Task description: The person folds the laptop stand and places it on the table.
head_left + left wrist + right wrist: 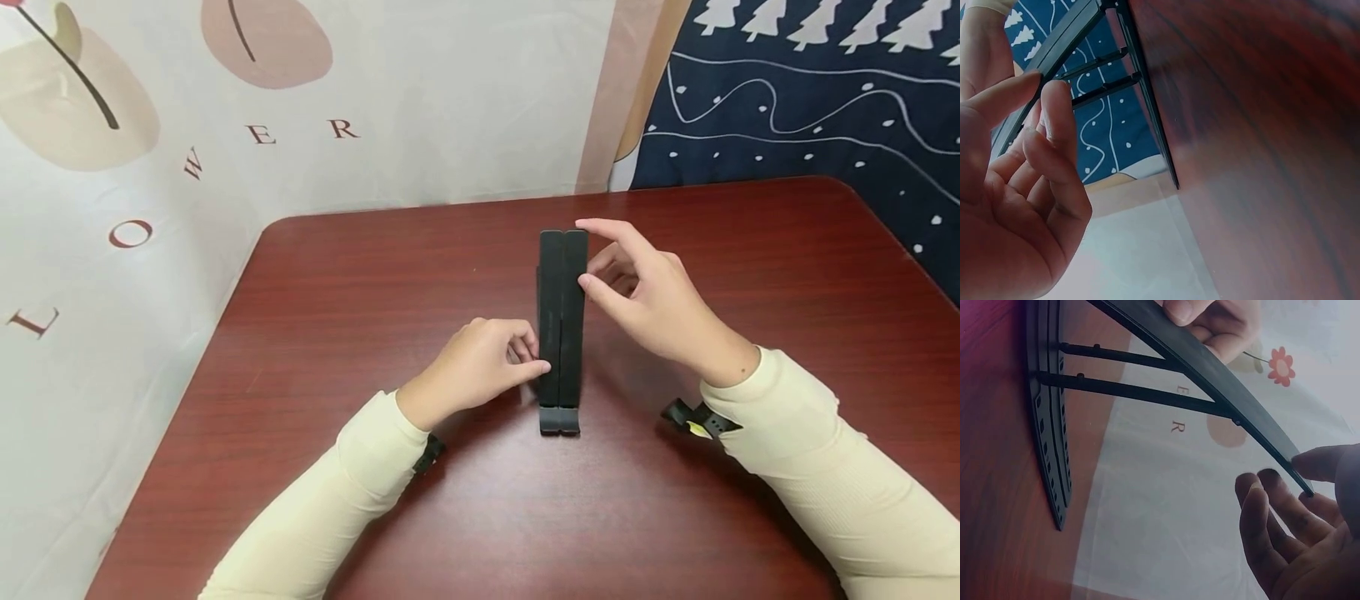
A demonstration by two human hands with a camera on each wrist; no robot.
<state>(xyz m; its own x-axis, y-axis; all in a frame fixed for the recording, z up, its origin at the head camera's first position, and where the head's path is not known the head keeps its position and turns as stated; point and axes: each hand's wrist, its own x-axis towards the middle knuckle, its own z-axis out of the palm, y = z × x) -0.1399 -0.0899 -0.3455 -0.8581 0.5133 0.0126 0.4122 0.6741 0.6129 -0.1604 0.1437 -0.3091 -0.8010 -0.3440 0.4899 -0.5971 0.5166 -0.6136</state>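
A folding laptop stand (561,325), black and narrow, stands near the middle of the table, its two long bars side by side. Small lips curl at its near end. My left hand (480,362) pinches the lower left edge, thumb on top. At the raised far end, my right hand (652,300) pinches the right bar between thumb and index finger. The right wrist view shows the sloping top bar (1216,375) propped by two struts (1141,394) above a notched base (1047,437). The left wrist view shows the same open side frame (1138,75).
The stand rests on a dark red wood-grain table (337,275) with rounded far corners. Behind it hang a pale printed cloth (450,100) with letters and a navy cloth (787,108) with white trees. Dark straps (701,417) circle both wrists.
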